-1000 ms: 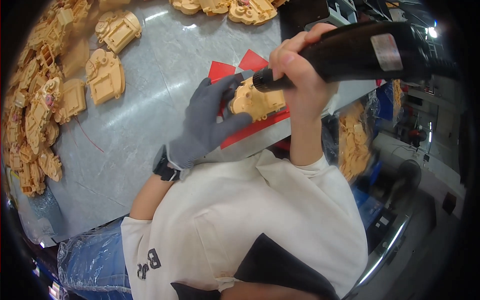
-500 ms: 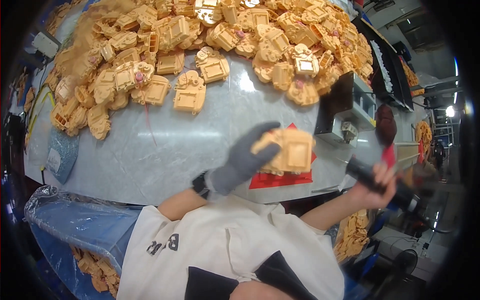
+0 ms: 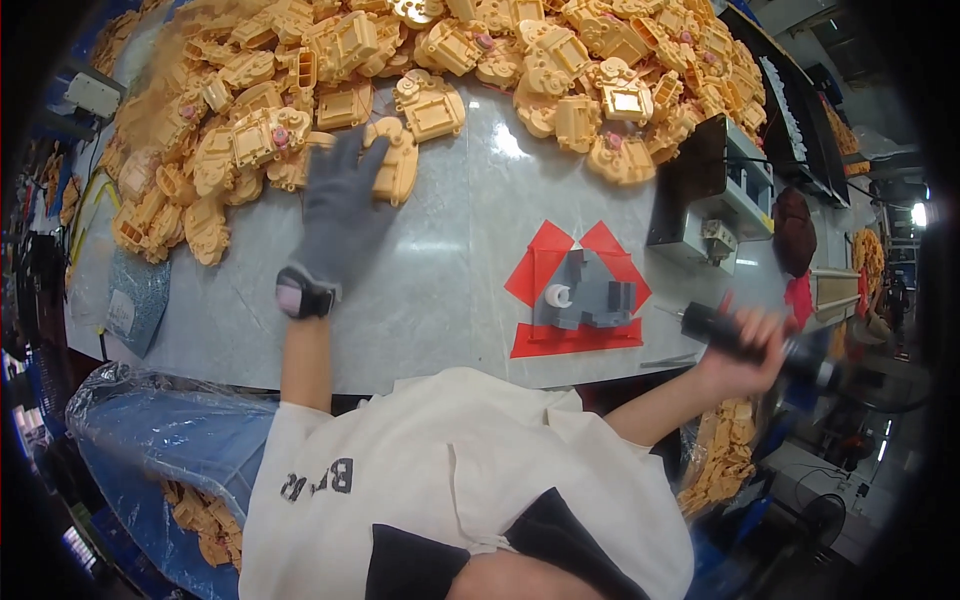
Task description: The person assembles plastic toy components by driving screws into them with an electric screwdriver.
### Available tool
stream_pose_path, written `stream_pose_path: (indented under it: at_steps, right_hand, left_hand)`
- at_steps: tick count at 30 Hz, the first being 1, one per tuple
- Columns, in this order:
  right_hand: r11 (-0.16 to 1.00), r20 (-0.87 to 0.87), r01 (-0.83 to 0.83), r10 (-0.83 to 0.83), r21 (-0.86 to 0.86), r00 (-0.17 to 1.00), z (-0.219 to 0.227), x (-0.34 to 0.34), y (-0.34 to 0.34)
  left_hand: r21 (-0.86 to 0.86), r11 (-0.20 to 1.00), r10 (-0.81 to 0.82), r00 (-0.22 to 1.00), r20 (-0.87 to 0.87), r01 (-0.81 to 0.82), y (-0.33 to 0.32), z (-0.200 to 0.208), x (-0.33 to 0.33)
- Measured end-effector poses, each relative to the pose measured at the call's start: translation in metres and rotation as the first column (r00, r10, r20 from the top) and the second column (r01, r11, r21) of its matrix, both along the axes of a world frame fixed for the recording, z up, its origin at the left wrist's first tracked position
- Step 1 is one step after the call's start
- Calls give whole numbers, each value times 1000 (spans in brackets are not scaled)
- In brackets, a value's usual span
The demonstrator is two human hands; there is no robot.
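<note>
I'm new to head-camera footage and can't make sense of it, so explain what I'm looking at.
There is no machine arm here, just a person's two hands. A fisheye camera on the head looks down, so straight edges bend near the rim. On the gray table lies a big heap of yellow-orange plastic parts. Nearer the body sits a gray fixture with red pieces around it. The gray-gloved left hand is spread over a part at the heap's edge; whether it grips is unclear. The bare right hand holds a black handheld tool.

Speckled bag left; maroon bundle right.
</note>
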State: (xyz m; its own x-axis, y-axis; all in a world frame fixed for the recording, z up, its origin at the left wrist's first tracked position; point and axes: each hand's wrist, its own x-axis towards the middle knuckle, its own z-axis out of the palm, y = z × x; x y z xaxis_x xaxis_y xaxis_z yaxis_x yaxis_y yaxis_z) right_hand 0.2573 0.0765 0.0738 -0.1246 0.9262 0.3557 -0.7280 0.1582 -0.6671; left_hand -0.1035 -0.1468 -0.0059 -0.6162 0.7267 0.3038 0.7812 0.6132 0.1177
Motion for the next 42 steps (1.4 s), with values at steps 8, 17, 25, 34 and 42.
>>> stream_pose_path:
  at_steps: [8, 17, 25, 34, 42]
  right_hand:
    - [991, 51, 115, -112, -67, 992, -5, 6, -6]
    - [984, 54, 140, -135, -109, 989, -7, -2, -10]
    - [985, 92, 138, -128, -105, 987, -13, 8, -15]
    - [980, 133, 153, -136, -124, 982, -16, 13, -18]
    - [979, 150, 142, -120, -146, 981, -19, 9, -18]
  left_hand:
    - [232, 967, -138, 983, 118, 108, 25, -16, 22]
    - [293, 801, -580, 798, 162, 523, 56, -7, 89]
    - [50, 845, -515, 788, 338, 532, 58, -15, 102]
    - [196, 818, -570, 718, 398, 541, 79, 14, 189]
    - [259, 689, -724, 630, 282, 677, 82, 11, 164]
